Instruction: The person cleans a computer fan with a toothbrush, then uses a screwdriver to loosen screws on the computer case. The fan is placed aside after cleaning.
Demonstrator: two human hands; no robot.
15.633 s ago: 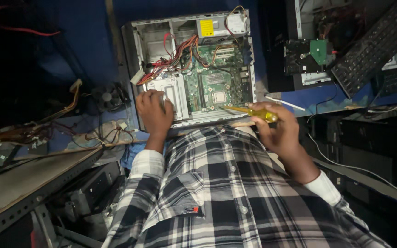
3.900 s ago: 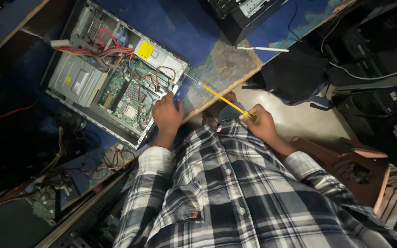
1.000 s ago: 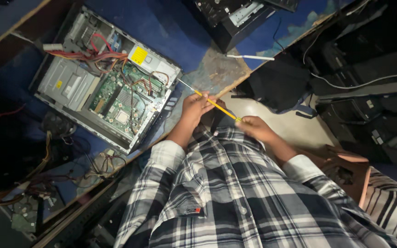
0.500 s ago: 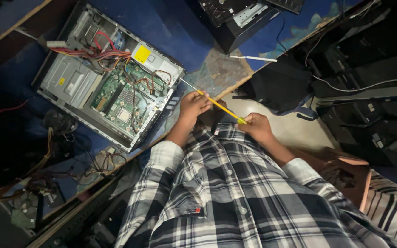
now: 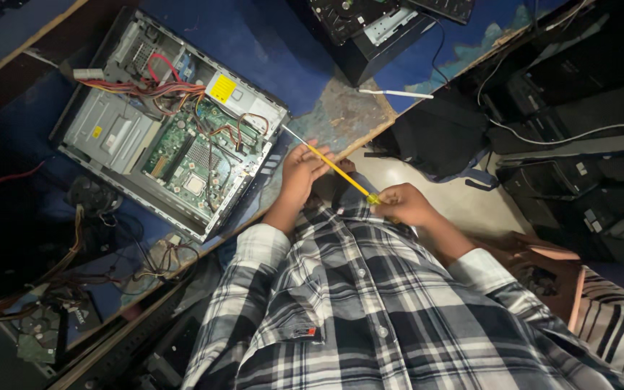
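Keep the screwdriver (image 5: 337,170) shaft lined up with the case edge, tip steady before turning. Right hand (image 5: 402,204) closed round the yellow handle; left hand (image 5: 301,173) pinching the shaft midway, fingers narrow. Tip just beside the open computer case (image 5: 175,141) lying on the blue tabletop (image 5: 276,50).

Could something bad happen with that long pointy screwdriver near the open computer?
Maybe. The screwdriver tip sits close to the open computer; a slip could scratch the green board or snag the red wires. The left hand pinches the shaft while the right hand holds the handle, so a slip might poke a finger. The computer also lies near the table edge.
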